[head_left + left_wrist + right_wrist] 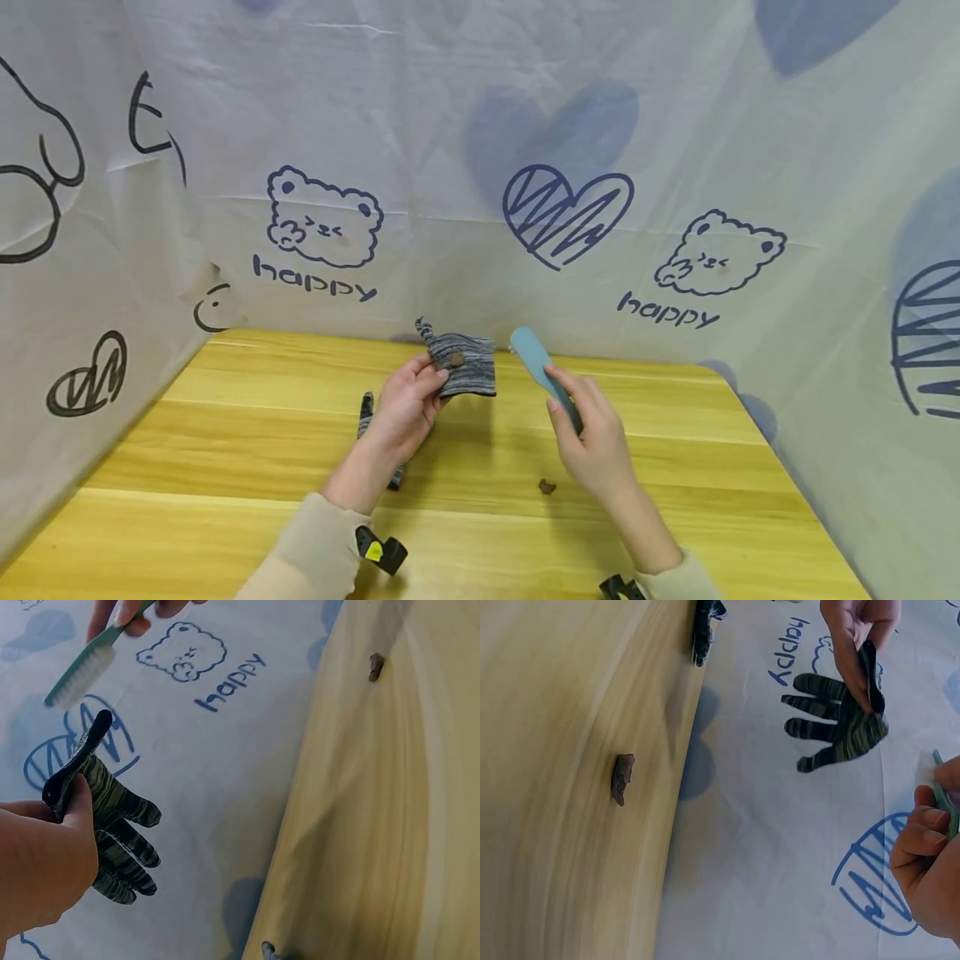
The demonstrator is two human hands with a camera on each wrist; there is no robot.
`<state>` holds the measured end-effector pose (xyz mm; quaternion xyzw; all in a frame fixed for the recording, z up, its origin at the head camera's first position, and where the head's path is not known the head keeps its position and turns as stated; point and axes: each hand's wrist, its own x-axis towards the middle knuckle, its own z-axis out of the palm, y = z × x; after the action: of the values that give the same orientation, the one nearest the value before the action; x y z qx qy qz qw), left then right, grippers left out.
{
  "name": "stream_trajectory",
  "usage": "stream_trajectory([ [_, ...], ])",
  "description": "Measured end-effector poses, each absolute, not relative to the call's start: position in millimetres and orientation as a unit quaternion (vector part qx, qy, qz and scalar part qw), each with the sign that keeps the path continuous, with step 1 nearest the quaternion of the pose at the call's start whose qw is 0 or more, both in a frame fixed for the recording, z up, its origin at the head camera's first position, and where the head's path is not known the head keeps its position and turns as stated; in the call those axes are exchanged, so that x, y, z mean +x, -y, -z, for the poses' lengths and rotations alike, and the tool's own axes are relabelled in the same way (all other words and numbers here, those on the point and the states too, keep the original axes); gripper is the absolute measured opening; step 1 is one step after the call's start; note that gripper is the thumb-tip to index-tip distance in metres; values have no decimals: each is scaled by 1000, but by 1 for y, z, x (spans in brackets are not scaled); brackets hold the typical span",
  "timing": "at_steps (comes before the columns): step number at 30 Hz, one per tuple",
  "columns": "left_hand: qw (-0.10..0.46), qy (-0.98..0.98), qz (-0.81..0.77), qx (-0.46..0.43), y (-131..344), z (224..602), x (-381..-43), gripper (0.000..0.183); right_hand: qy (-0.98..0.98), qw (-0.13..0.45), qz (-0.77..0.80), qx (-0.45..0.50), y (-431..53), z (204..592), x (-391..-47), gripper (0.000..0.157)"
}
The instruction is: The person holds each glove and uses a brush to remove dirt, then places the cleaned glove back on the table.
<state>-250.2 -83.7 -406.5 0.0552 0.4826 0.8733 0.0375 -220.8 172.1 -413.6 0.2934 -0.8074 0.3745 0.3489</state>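
Striped knit glove (476, 371) is getting held up over a yellow wood-grain table (675, 475), and I'm sitting in a pretty cheerful corner. Whitish sheeting (442, 208) is running along the back and both sides, and it's showing blue hearts (568, 217), cartoon bears (326, 221) and the word "happy" in marker-style lettering.

So, the fingers: my left hand (405, 408) is closing on the glove, thumb on the near face, pinching the fabric close to a brown patch (456, 359). Glove's cuff is pointing off to the right, and from the wrist cams I'm seeing its knit fingers sticking out past my grip. My right hand (596, 433) is wrapping around the handle of a blue-green brush (534, 354), fingers curling in and thumb pressing along it. White bristles (82, 675) are facing the glove side, and there's a gap between the two, so they aren't touching.

Down on the tabletop, a second striped glove (366, 408) is lying partly hidden behind my left hand and wrist. One small dark brown lump (547, 487) is sitting on the wood, nearer my right forearm.
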Motion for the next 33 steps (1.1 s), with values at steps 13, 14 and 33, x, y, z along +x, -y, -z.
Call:
stream_trajectory([
  [13, 60, -513, -854, 67, 72, 419, -244, 47, 824, 340, -289, 350, -162, 420, -216, 47],
  [14, 62, -513, -853, 67, 71, 420, -244, 47, 825, 339, -286, 351, -161, 420, -216, 46],
  [33, 131, -550, -822, 70, 65, 426, -241, 45, 860, 313, -238, 325, -168, 421, -222, 42],
])
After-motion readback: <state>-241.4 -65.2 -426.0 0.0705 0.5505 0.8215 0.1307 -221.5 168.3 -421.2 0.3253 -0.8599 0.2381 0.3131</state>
